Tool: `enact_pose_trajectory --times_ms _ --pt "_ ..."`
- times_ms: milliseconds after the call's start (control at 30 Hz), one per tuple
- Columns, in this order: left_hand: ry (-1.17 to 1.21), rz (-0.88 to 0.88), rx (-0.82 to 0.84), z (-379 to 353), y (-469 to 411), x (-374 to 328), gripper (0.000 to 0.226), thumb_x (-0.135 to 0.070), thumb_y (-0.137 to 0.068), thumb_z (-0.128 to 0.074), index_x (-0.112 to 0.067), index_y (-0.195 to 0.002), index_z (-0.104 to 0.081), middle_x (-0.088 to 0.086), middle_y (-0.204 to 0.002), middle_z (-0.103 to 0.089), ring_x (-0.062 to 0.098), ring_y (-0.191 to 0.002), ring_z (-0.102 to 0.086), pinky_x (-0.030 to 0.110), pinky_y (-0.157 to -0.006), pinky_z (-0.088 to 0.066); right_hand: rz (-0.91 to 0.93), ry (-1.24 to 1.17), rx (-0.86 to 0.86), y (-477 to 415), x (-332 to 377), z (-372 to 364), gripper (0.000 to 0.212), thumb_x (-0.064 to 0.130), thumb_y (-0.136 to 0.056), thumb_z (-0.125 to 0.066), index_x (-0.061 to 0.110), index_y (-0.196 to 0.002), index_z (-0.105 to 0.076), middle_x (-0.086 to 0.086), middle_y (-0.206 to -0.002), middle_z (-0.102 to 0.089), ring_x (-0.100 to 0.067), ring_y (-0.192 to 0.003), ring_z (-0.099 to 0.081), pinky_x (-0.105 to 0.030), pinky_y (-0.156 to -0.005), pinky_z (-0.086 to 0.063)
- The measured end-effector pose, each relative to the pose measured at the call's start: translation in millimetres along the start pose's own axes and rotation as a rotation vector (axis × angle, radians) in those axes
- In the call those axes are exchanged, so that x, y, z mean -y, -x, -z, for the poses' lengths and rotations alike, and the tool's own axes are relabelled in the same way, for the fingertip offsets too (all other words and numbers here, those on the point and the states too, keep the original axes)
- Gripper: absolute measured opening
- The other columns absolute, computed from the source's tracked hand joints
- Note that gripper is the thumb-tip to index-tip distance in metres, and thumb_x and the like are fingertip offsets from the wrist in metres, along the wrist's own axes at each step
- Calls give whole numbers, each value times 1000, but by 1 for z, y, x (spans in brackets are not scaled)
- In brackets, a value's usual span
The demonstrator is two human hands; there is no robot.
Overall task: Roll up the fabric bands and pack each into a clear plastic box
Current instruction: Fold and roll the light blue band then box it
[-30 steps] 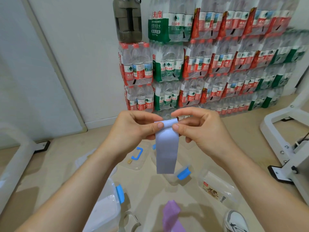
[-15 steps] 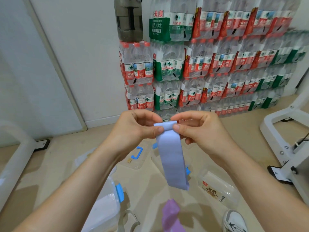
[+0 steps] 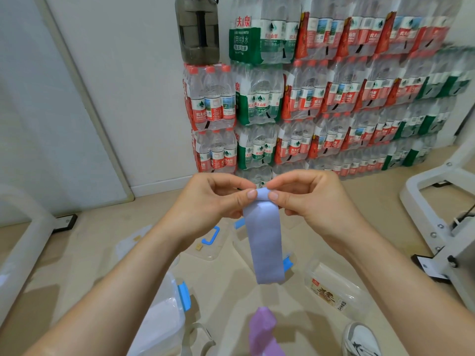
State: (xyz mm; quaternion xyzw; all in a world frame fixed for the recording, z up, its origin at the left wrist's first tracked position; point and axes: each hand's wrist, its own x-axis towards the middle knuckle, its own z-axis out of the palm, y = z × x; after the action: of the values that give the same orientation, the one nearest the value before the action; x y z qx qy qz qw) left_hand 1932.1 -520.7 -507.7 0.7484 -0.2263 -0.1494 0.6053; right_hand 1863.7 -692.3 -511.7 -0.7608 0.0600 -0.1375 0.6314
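Note:
A pale blue fabric band (image 3: 264, 242) hangs at chest height, its top end curled into a small roll. My left hand (image 3: 213, 199) and my right hand (image 3: 305, 199) both pinch that rolled top between thumb and fingers. Below, a purple fabric band (image 3: 263, 332) lies on the floor. Clear plastic boxes with blue latches sit on the floor: one (image 3: 164, 319) at lower left, another (image 3: 241, 242) partly hidden behind the hanging band. A clear lid with a blue handle (image 3: 209, 240) lies beneath my left wrist.
A clear labelled box (image 3: 334, 291) lies on its side at right. Shrink-wrapped packs of water bottles (image 3: 321, 98) are stacked against the back wall. White metal frames stand at right (image 3: 431, 214) and left (image 3: 23, 253). A white shoe (image 3: 359, 340) shows at the bottom.
The band's top end has been curled further into a small roll and my hands have drawn closer together. The hanging tail swung from a slant to hanging straight.

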Motion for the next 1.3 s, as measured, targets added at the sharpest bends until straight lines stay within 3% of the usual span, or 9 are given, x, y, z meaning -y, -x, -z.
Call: enact_pose_trajectory --times_ms 267,367,467,600,700,800,933,1133,1300 --pt "78 16 -106 0 -2 0 16 -3 -72 -77 -7 -87 -73 5 -74 -74 14 -70 -70 25 -66 -58 -41 -40 56 0 -1 -3 13 7 -84 -69 17 -91 -71 -5 -87 -76 -15 -72 -69 -22 -57 -50" --pt "80 5 -133 0 -2 0 18 1 -71 -77 -7 -86 -73 4 -72 -73 13 -67 -69 21 -62 -55 -64 -97 42 0 -1 -3 12 7 -84 -69 16 -91 -73 -12 -87 -75 -18 -72 -65 -19 -57 -50" --pt "39 -3 -130 -1 -3 2 20 3 -69 -78 -11 -83 -72 10 -79 -73 15 -71 -68 22 -68 -56 -77 -99 27 -1 -1 -3 16 4 -81 -72 14 -93 -72 -7 -85 -76 -13 -69 -67 -17 -53 -49" --pt "49 33 -39 -1 -3 3 14 -5 -77 -74 -12 -88 -72 20 -90 -72 17 -76 -68 30 -76 -56 -22 -46 -10 -1 -2 -3 16 0 -78 -73 14 -86 -73 -1 -78 -75 -7 -66 -66 -17 -52 -47" --pt "66 57 20 -1 -2 1 13 -17 -83 -69 -12 -93 -75 11 -89 -74 13 -75 -67 26 -72 -57 31 -34 -8 -1 -2 -2 18 -3 -77 -73 15 -82 -72 1 -75 -74 -6 -65 -65 -16 -53 -47" --pt "71 43 -22 -3 -1 -1 9 -12 -81 -71 -13 -88 -77 3 -81 -75 9 -69 -67 21 -64 -54 60 -44 25 0 -1 -2 21 -4 -78 -71 17 -80 -71 -4 -79 -73 -8 -66 -64 -17 -55 -47" --pt "92 50 -67 -2 -3 1 17 -7 -76 -75 -9 -93 -75 9 -87 -76 17 -78 -72 26 -70 -56 18 -80 71 1 0 -3 13 8 -81 -72 21 -81 -72 -1 -81 -75 -6 -69 -65 -20 -58 -49" --pt "96 35 -54 -4 -2 2 15 -13 -78 -73 -10 -92 -75 8 -88 -76 20 -84 -72 34 -79 -59 53 -84 -8 -1 -2 -3 16 0 -77 -74 14 -83 -71 1 -73 -73 -2 -61 -64 -13 -53 -45" --pt "38 14 -55 -4 -2 -1 8 -13 -78 -74 -14 -85 -77 3 -79 -76 10 -71 -68 24 -67 -56 72 -50 19 1 -2 -3 23 -5 -76 -73 17 -81 -69 -1 -83 -74 -6 -70 -67 -14 -57 -47"
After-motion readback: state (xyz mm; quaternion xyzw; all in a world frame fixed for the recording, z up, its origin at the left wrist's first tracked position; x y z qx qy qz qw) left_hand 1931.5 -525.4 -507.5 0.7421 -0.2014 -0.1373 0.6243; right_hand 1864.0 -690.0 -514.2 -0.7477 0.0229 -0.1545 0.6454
